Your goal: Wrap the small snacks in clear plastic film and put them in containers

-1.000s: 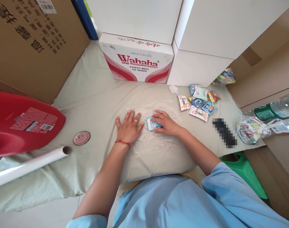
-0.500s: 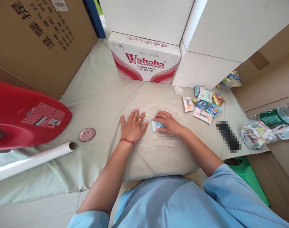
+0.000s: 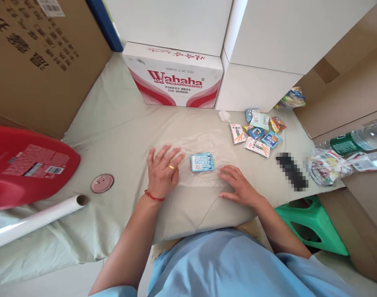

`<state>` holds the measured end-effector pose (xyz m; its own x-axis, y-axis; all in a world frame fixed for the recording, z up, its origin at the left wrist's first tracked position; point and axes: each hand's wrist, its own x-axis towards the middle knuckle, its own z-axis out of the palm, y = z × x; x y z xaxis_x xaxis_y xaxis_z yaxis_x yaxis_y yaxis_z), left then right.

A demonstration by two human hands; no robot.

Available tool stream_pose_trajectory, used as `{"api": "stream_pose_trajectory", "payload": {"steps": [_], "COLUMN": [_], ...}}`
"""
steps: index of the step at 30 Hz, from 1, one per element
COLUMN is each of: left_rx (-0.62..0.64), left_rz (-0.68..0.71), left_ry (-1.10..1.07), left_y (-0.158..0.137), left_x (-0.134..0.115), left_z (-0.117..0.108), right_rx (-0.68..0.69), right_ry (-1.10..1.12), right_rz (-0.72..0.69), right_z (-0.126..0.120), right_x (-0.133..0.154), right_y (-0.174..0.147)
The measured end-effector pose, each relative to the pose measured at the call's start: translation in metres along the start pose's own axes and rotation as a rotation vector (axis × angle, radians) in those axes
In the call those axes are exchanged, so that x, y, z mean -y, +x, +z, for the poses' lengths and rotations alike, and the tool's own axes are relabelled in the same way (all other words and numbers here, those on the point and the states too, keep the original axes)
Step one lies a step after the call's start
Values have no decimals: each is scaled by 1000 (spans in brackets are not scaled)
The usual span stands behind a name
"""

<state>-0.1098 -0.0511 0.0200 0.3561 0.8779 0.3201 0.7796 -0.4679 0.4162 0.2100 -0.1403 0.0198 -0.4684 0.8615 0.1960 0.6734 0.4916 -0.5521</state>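
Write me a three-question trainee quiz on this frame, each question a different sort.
1. True or false: the right hand is gripping the blue packet.
2. What clear thing lies under the packet? A) plastic film B) a glass plate C) a lid
3. Which hand wears a ring?

Key:
1. False; both hands lie open, the packet between them, untouched.
2. A
3. The left hand.

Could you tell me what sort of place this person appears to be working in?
Probably a storeroom or home packing corner: stacked cardboard boxes, a Wahaha water carton and loose snack packets surround a cloth-covered surface.
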Motion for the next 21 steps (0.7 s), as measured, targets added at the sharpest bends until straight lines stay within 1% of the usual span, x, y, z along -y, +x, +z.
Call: {"api": "stream_pose_trajectory", "payload": {"steps": [2,3,4,7,10,12,13,15,19,21], "left_rx": [143,203,244,296,403,458,463,427,282,187], "left_rz": [158,200,210,159,190,229,238,223,168,92], "left_ry": [-114,-161,-194,-234,-259,-259,-249,-208,-170,-202], "left_y": [-3,-5,-7,-17,-30,-39,-42,-46,-39,-34], "left_x": [0,0,1,7,14,16,16,11,-1,-2], "left_z": [2,3,4,-3,-15,-18,-18,-14,-4,-1], "right_rx": [-51,-85,-113,-133,-104,-58,-30,43,189,230], "right_ry": [-13,-11,-5,29,103,161,193,258,362,392], "right_rz": [70,90,96,67,55,82,106,163,282,355], "right_z": [6,7,5,-11,-32,-41,-43,-44,-36,-31], "right_x": [-5,-8,-10,-13,-14,-16,-17,-22,-34,-42], "right_y": [-12,-13,-13,1,29,52,64,87,126,138]}}
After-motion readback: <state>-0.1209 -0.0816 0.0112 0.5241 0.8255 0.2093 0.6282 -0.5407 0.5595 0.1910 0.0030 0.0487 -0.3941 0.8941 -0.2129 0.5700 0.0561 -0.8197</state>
